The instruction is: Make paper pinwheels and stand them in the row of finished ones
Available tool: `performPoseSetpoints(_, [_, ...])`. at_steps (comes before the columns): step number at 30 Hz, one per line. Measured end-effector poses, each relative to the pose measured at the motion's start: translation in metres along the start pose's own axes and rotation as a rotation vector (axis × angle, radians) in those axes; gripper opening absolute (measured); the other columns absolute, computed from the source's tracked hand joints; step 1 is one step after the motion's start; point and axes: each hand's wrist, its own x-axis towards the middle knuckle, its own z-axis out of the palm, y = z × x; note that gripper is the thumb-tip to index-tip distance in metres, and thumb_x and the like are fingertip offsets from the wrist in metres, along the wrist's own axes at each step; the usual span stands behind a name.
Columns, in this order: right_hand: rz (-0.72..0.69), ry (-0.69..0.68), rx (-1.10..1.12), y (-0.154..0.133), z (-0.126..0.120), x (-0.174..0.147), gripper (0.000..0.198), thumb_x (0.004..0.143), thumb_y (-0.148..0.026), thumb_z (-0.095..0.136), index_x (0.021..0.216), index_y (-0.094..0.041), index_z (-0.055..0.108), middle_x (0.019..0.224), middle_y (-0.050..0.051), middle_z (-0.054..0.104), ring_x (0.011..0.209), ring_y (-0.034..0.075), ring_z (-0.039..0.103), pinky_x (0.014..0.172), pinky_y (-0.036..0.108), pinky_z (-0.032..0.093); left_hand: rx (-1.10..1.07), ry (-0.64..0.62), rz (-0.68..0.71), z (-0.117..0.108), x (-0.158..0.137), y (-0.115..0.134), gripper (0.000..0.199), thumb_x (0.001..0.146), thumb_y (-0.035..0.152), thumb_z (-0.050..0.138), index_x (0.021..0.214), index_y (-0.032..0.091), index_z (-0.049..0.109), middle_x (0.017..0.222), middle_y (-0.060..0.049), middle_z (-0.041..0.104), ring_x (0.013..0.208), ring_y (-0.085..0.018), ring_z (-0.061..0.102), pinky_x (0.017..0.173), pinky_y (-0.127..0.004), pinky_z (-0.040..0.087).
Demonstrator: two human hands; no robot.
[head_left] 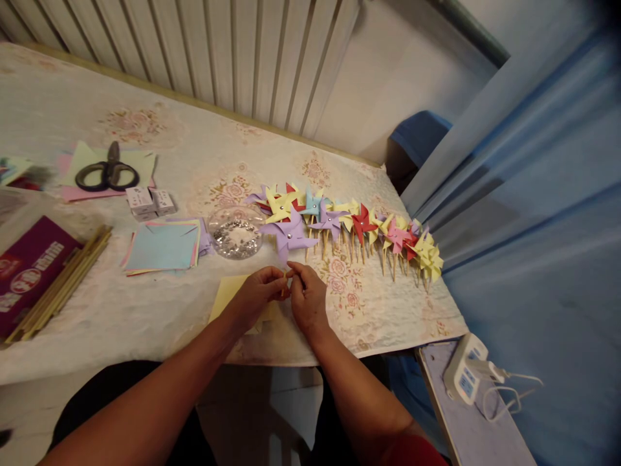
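Near the table's front edge my left hand (259, 294) pinches the thin stick of a purple paper pinwheel (290, 235). The pinwheel's head stands just beyond my fingertips and has a small shiny pin at its middle. My right hand (309, 298) is closed beside the left, its fingertips meeting at the same stick; how much of it they grip is partly hidden. Under my left hand lies a yellow paper sheet (227, 292). Just past my hands is a clear round dish (237, 234) of small metal pins.
Several finished pinwheels (365, 224) lie in a row to the right. At left are a paper stack (162, 246), small boxes (150, 202), black-handled scissors (107, 175) and wooden sticks (65, 281) on a purple box (33, 275). A power strip (466, 369) sits right.
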Motion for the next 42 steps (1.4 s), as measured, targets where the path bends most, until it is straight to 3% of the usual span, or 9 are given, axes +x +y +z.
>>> performPoseSetpoints(14, [-0.120, -0.073, -0.119, 0.000, 0.001, -0.004, 0.042, 0.089, -0.010, 0.040, 0.119, -0.022, 0.068, 0.092, 0.006, 0.067, 0.084, 0.017, 0.063, 0.077, 0.029, 0.052, -0.007, -0.002, 0.007, -0.001, 0.001, -0.001, 0.031, 0.065, 0.037, 0.080, 0.070, 0.016, 0.058, 0.063, 0.004, 0.059, 0.061, -0.010, 0.052, 0.064, -0.026, 0.041])
performPoseSetpoints(17, [-0.090, 0.046, -0.076, 0.002, -0.001, -0.005, 0.039, 0.089, -0.011, 0.039, 0.112, -0.023, 0.069, 0.090, 0.004, 0.067, 0.084, 0.016, 0.064, 0.077, 0.030, 0.052, 0.028, 0.012, 0.014, -0.002, 0.001, -0.001, 0.027, 0.067, 0.035, 0.078, 0.070, 0.017, 0.058, 0.062, 0.004, 0.060, 0.061, -0.011, 0.053, 0.065, -0.026, 0.041])
performPoseSetpoints(21, [0.084, 0.291, 0.032, 0.012, -0.010, 0.004, 0.030, 0.092, -0.018, 0.042, 0.111, -0.020, 0.065, 0.088, 0.003, 0.067, 0.070, 0.014, 0.061, 0.072, 0.029, 0.052, 0.046, 0.016, 0.000, -0.002, 0.001, -0.001, 0.027, 0.069, 0.036, 0.076, 0.072, 0.018, 0.057, 0.062, 0.003, 0.062, 0.061, -0.012, 0.055, 0.066, -0.027, 0.042])
performPoseSetpoints(23, [0.167, 0.309, 0.088, 0.018, -0.017, 0.012, 0.032, 0.092, -0.021, 0.044, 0.116, -0.020, 0.063, 0.092, 0.003, 0.067, 0.063, 0.011, 0.057, 0.067, 0.028, 0.051, 0.049, 0.016, -0.013, -0.002, 0.000, -0.001, 0.027, 0.069, 0.036, 0.077, 0.072, 0.018, 0.057, 0.063, 0.003, 0.062, 0.061, -0.012, 0.055, 0.066, -0.028, 0.043])
performPoseSetpoints(26, [0.210, 0.305, 0.118, 0.026, -0.026, 0.023, 0.038, 0.089, -0.021, 0.046, 0.123, -0.020, 0.061, 0.109, 0.007, 0.068, 0.070, 0.012, 0.060, 0.069, 0.028, 0.051, 0.057, 0.010, -0.026, -0.001, 0.000, -0.002, 0.028, 0.068, 0.036, 0.077, 0.072, 0.018, 0.056, 0.063, 0.003, 0.062, 0.062, -0.012, 0.056, 0.066, -0.028, 0.043])
performPoseSetpoints(29, [0.132, 0.265, 0.082, 0.031, -0.032, 0.028, 0.040, 0.087, -0.020, 0.046, 0.124, -0.022, 0.062, 0.128, 0.010, 0.061, 0.084, 0.013, 0.062, 0.075, 0.028, 0.051, 0.066, -0.009, -0.024, -0.001, 0.000, -0.002, 0.027, 0.069, 0.036, 0.076, 0.072, 0.018, 0.057, 0.062, 0.003, 0.061, 0.062, -0.012, 0.056, 0.066, -0.027, 0.043])
performPoseSetpoints(32, [0.057, 0.219, 0.082, 0.033, -0.031, 0.028, 0.038, 0.087, -0.019, 0.046, 0.120, -0.023, 0.064, 0.135, 0.011, 0.056, 0.092, 0.015, 0.062, 0.078, 0.031, 0.052, 0.081, -0.023, -0.022, -0.001, 0.000, -0.003, 0.027, 0.069, 0.036, 0.075, 0.071, 0.018, 0.056, 0.062, 0.003, 0.061, 0.061, -0.012, 0.056, 0.065, -0.028, 0.043])
performPoseSetpoints(37, [0.099, 0.200, 0.105, 0.031, -0.027, 0.024, 0.030, 0.088, -0.021, 0.048, 0.112, -0.021, 0.066, 0.108, 0.008, 0.067, 0.084, 0.016, 0.062, 0.077, 0.032, 0.051, 0.094, -0.034, -0.012, -0.002, 0.000, -0.004, 0.026, 0.070, 0.036, 0.074, 0.070, 0.018, 0.055, 0.063, 0.003, 0.060, 0.061, -0.012, 0.055, 0.065, -0.028, 0.043])
performPoseSetpoints(42, [0.115, 0.229, 0.060, 0.025, -0.024, 0.020, 0.026, 0.087, -0.019, 0.047, 0.102, -0.019, 0.069, 0.082, 0.002, 0.065, 0.076, 0.016, 0.061, 0.077, 0.030, 0.049, 0.082, -0.024, -0.008, -0.003, -0.001, -0.003, 0.025, 0.071, 0.035, 0.074, 0.071, 0.018, 0.056, 0.063, 0.003, 0.060, 0.061, -0.011, 0.055, 0.066, -0.027, 0.042])
